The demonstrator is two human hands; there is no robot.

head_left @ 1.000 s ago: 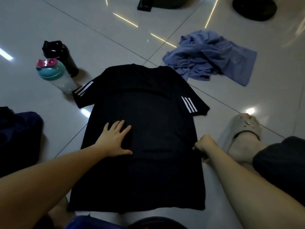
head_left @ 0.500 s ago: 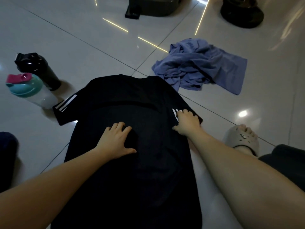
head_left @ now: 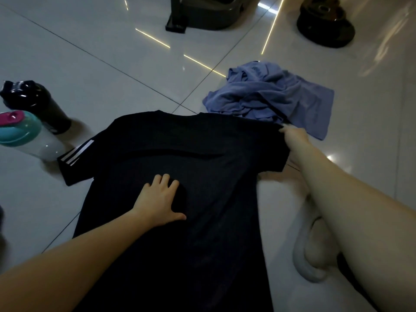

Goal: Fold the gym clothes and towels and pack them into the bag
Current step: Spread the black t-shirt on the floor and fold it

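We are looking at a glossy white tiled floor (head_left: pixel 108 55) that is reflecting thin strips of light. By its left edge a black shaker bottle (head_left: pixel 33 102) is standing just behind a clear bottle (head_left: pixel 27 138) wearing a teal lid and a pink cap. Toward the far right corner, dark weight plates (head_left: pixel 326 25) are lying stacked. A grey plastic object (head_left: pixel 209 12) is running off the far edge. A pale slipper (head_left: pixel 308 266) is sitting near the right edge.

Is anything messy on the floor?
Yes. The blue cloth lies crumpled in a heap on the tiles just beyond the black shirt, not folded. The shirt itself is spread out, left hand pressing it flat, right hand pinching its sleeve.
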